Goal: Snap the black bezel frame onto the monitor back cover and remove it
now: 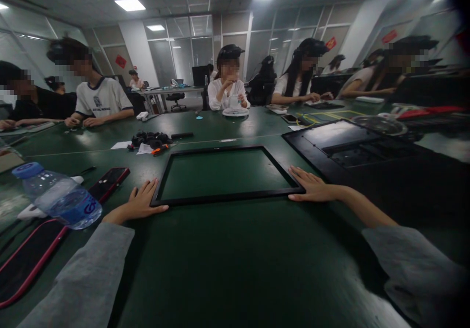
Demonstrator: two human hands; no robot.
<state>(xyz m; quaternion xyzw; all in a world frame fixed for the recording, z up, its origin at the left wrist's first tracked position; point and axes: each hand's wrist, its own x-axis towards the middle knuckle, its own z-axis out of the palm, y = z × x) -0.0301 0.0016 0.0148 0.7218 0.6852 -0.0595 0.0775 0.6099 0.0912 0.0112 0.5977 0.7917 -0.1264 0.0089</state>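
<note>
A thin black rectangular frame (227, 198) lies flat on the green table, with the tabletop showing through its opening. My left hand (137, 203) rests against its left side, fingers spread and thumb along the near corner. At the opposite end, my right hand (312, 186) touches the right side, its fingers stretched out and its thumb by the near corner. Neither hand is wrapped around the frame. Grey sleeves cover both of my forearms.
Left of me lie a water bottle (60, 198) and red-edged phones (31, 259). Ahead sits a bundle of black parts (150, 139) with an orange-handled tool (159, 150). A large black panel (312, 147) lies to the right. Several people sit around the table, near a white fan (235, 112).
</note>
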